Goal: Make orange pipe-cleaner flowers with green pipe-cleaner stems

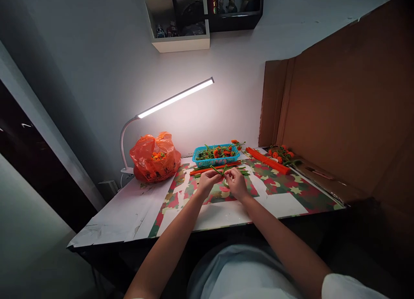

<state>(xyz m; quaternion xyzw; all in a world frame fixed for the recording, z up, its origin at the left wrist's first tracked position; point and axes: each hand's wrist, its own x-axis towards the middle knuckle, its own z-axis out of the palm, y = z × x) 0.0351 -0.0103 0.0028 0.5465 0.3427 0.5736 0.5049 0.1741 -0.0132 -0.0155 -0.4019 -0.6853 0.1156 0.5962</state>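
My left hand and my right hand meet over the middle of the table. Both are closed in pinches on thin green pipe cleaners, which cross in a V between the fingertips. Whether it is one bent piece or two, I cannot tell. Just behind the hands lie loose pipe cleaners, orange and green, side by side. A small round pale thing between my wrists is partly hidden.
A blue basket holds orange flowers with green stems. Left of it stands an orange plastic bag beneath a lit lamp. Rightward lie a bundle of orange pipe cleaners and more flowers, beside a cardboard wall.
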